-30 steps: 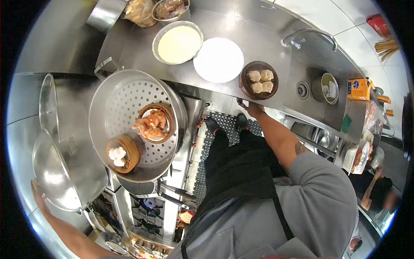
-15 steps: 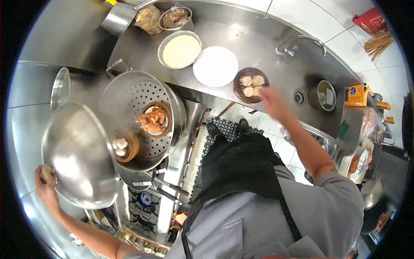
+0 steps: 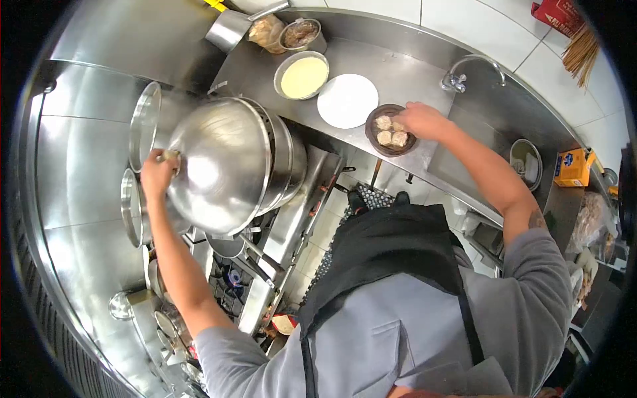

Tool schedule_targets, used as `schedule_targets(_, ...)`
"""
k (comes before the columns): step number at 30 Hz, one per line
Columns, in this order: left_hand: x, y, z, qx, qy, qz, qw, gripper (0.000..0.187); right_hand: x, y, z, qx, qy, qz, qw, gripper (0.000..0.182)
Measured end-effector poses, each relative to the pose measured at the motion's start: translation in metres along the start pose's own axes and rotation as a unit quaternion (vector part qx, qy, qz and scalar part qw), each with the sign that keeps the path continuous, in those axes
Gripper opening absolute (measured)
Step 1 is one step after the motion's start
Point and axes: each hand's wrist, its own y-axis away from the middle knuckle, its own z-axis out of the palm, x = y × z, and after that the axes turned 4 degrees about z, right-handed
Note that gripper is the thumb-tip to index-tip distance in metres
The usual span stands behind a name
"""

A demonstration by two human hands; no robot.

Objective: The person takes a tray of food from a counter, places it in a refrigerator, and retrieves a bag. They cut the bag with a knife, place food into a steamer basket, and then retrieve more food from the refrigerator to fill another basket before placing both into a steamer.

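My left hand (image 3: pixel 159 174) is closed around the knob of a large domed metal lid (image 3: pixel 219 166). The lid sits tilted over the big steamer pot (image 3: pixel 287 162) on the stove and hides what is inside. On the steel counter to the right stands a small round steamer basket (image 3: pixel 377 144) with several pale dumplings (image 3: pixel 399 138) in it. My right hand (image 3: pixel 426 122) reaches over the basket's right rim, its fingertips closed on the dumpling at the upper right, which they partly cover. Beside the basket lies a white round plate (image 3: pixel 348 101).
A bowl of pale yellow liquid (image 3: pixel 304 77) and a metal bowl of food (image 3: pixel 300 34) stand behind the plate. The sink has a tap (image 3: pixel 458 81) and a small pot (image 3: pixel 525 162). Below the steamer are pans (image 3: pixel 229 245) and a lit burner (image 3: pixel 234 277).
My left hand has brought the lid right, over the steamer pot, covering the chicken and white buns seen before. My right hand has moved up onto the small basket's dumplings. The view has shifted.
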Motion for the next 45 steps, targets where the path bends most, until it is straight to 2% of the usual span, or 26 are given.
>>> schedule_targets(2,0.001,-0.004,0.016,0.035,-0.023,0.025,0.999,0.053,0.003,0.000,0.001,-0.003,0.001,0.001,1.000,0.031)
schedule_targets(8,0.003,-0.026,0.045,0.045,-0.001,0.005,0.999,0.055,0.003,0.002,-0.007,-0.006,-0.004,-0.001,1.000,0.029)
schedule_targets(11,-0.005,-0.041,0.051,-0.006,0.015,-0.015,1.000,0.056,0.001,0.008,-0.014,0.015,-0.138,0.139,0.981,0.024)
schedule_targets(14,0.001,-0.042,0.050,-0.011,0.007,-0.012,1.000,0.056,0.013,0.000,-0.014,0.001,-0.163,0.089,0.983,0.020)
schedule_targets(26,-0.011,-0.045,0.050,-0.016,-0.014,0.032,0.999,0.059,0.011,-0.001,0.001,0.042,-0.192,0.111,0.974,0.020)
schedule_targets(29,-0.016,-0.045,0.050,-0.033,0.001,0.034,0.999,0.061,0.008,0.004,0.001,0.133,-0.225,0.099,0.960,0.019)
schedule_targets(32,-0.017,-0.039,0.048,-0.027,0.016,0.054,0.998,0.063,-0.002,0.020,-0.004,0.196,-0.262,0.162,0.931,0.016)
schedule_targets(35,-0.017,-0.038,0.046,-0.056,0.019,0.062,0.996,0.064,-0.019,0.039,0.008,0.174,-0.180,0.057,0.966,0.013)
schedule_targets(40,-0.024,-0.043,0.053,-0.058,0.036,0.062,0.996,0.066,-0.036,0.043,0.023,0.165,-0.142,0.062,0.974,0.010)
schedule_targets(43,-0.007,-0.031,0.043,-0.039,-0.024,0.077,0.996,0.062,-0.039,0.038,0.024,0.155,-0.124,0.078,0.977,0.010)
schedule_targets(45,0.018,-0.013,0.042,0.106,-0.050,0.171,0.978,0.056,-0.040,0.037,0.026,0.154,-0.114,0.084,0.978,0.010)
